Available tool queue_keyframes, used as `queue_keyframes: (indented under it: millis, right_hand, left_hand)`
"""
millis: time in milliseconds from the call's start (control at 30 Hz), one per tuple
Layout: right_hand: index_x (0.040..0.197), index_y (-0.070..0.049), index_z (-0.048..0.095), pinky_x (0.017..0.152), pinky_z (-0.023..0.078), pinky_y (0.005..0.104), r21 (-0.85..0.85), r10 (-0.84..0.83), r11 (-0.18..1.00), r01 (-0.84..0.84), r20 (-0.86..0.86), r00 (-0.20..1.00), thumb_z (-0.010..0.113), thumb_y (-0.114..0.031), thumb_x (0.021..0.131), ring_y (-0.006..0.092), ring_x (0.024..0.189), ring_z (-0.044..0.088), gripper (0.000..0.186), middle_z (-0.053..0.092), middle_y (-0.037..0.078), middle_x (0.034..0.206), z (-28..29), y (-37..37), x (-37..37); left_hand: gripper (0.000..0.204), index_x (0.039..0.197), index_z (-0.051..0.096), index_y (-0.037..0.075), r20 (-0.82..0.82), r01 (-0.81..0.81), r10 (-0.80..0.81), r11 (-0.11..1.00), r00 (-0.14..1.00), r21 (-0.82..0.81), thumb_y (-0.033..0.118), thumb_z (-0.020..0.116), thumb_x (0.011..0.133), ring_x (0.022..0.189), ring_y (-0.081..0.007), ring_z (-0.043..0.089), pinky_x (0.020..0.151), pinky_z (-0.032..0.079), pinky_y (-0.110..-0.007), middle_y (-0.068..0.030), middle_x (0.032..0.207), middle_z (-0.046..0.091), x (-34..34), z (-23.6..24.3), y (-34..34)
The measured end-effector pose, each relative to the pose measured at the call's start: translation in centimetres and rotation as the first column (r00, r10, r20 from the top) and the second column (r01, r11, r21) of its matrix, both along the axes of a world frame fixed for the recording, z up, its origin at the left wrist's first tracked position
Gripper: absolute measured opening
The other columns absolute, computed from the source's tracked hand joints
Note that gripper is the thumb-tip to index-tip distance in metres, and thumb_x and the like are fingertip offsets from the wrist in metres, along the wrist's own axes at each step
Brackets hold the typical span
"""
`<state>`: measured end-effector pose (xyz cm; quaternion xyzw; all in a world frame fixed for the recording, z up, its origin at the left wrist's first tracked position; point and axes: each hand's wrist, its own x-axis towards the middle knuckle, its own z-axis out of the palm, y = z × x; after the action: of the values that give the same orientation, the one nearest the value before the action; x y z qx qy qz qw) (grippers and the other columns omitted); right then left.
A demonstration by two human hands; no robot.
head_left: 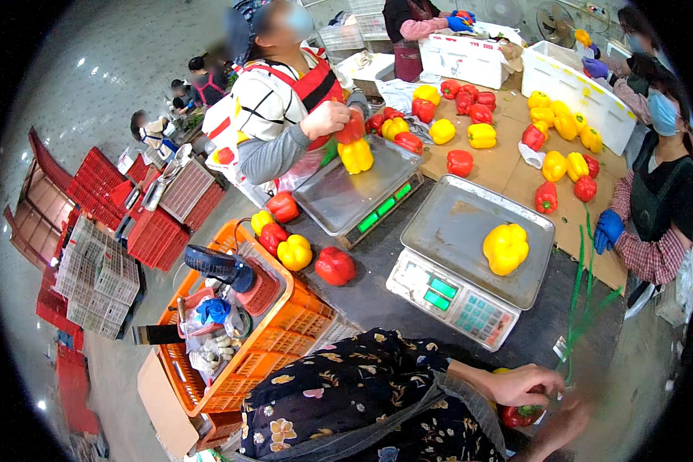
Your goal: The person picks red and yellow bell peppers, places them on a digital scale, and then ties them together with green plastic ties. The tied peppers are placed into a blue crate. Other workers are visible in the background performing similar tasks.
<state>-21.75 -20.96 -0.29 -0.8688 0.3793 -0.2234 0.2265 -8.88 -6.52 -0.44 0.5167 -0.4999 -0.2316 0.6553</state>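
Head: left hand (533, 383) pinching red pepper (520, 416) near table (369, 296)'s near right corner. Right hand (568, 422) blurred alongside, can't tell its grip. Scale (458, 246) with yellow pepper (506, 249) stands between hands and far edge; green straps (578, 296) along right edge, orange crate (285, 327) at left.
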Motion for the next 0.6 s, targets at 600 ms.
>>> queue_keyframes:
  millis: [600]
  right_hand:
    - [0.106, -0.003, 0.058, 0.081, 0.044, 0.0330, 0.005, -0.113, 0.994, 0.113, 0.005, 0.994, 0.047, -0.018, 0.094, 0.0196, 0.095, 0.055, 0.023, 0.060, 0.009, 0.104, -1.0, -2.4, -2.8]
  left_hand:
    - [0.012, 0.083, 0.058, 0.003, 0.337, 0.066, -0.044, 0.996, 0.940, -0.053, 0.013, 0.062, 0.079, 0.114, -0.0313, 0.043, 0.096, 0.035, -0.043, -0.0093, 0.106, 0.054, 0.7, -0.1, 0.9]
